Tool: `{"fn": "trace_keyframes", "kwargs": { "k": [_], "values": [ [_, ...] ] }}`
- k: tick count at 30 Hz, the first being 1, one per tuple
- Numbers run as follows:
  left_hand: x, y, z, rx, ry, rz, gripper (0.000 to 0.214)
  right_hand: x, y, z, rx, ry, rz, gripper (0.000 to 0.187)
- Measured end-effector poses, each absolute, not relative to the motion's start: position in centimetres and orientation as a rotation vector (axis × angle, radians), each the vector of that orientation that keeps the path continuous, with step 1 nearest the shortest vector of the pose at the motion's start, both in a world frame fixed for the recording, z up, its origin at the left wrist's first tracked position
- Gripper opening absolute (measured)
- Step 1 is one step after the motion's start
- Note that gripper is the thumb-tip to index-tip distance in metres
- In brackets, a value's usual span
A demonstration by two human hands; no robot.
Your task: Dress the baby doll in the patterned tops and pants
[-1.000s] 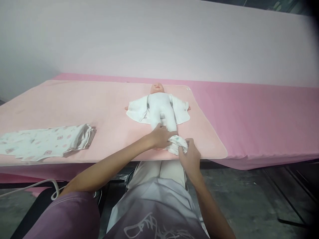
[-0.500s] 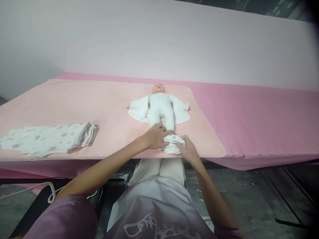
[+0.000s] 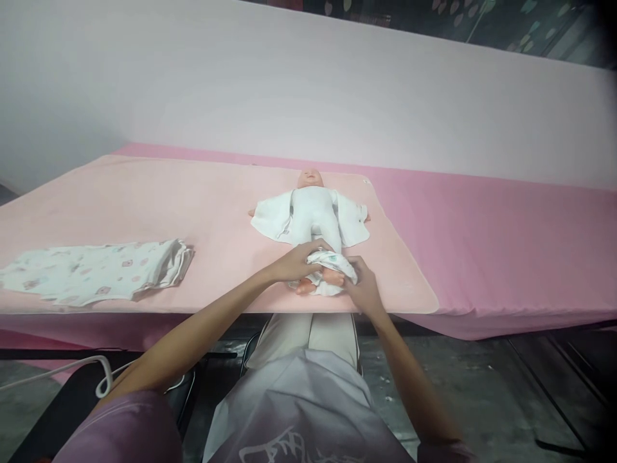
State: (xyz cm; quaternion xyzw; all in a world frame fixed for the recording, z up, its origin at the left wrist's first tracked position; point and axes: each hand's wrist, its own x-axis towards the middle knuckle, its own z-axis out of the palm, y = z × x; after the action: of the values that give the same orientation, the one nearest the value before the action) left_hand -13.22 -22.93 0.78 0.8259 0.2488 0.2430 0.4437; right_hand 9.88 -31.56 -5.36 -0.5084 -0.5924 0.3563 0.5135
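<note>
A baby doll (image 3: 314, 209) lies on its back on a peach mat (image 3: 216, 206), head at the far side and feet towards me. Its arms stretch out on an open white garment (image 3: 272, 216), and its body and legs look white. At the lower legs is a bunched white diaper (image 3: 332, 258) with small green marks. My left hand (image 3: 299, 260) grips its left edge, fingers over the doll's leg. On its right edge my right hand (image 3: 362, 283) is closed. The doll's bare feet (image 3: 332, 278) show below the diaper's upper part, with more white cloth beneath them.
A folded white cloth with a pastel print (image 3: 96, 270) lies on the mat at the left. Pink sheet (image 3: 506, 244) covers the table at the right. A white partition (image 3: 313, 83) stands behind. A white cable (image 3: 103, 376) hangs at lower left.
The diaper's upper part has been lifted up over the feet, and the doll's bare feet have come into view. Both hands have shifted slightly, still holding it. The camera has tilted a little.
</note>
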Motion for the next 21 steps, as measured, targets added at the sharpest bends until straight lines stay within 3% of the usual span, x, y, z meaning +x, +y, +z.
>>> {"fn": "trace_keyframes", "kwargs": {
  "k": [3, 12, 16, 21],
  "values": [
    [-13.4, -22.9, 0.6, 2.214, 0.692, 0.596, 0.035, 11.6, -29.1, -4.4, -1.184, -1.528, 0.949, 0.025],
    [-16.4, -22.3, 1.7, 2.354, 0.760, 0.580, 0.046, 14.3, -26.1, 2.3, -1.068, -1.992, 1.411, 0.035],
    [-16.0, -20.7, 1.8, 2.221, 0.761, 0.606, 0.044, 13.3, -23.2, 3.4, -1.123, -2.007, 1.320, 0.037],
    [-16.2, -19.5, -0.4, 1.874, 1.067, 0.851, 0.047, 13.1, -20.6, 0.4, -1.366, -1.783, 1.106, 0.048]
  ]
}}
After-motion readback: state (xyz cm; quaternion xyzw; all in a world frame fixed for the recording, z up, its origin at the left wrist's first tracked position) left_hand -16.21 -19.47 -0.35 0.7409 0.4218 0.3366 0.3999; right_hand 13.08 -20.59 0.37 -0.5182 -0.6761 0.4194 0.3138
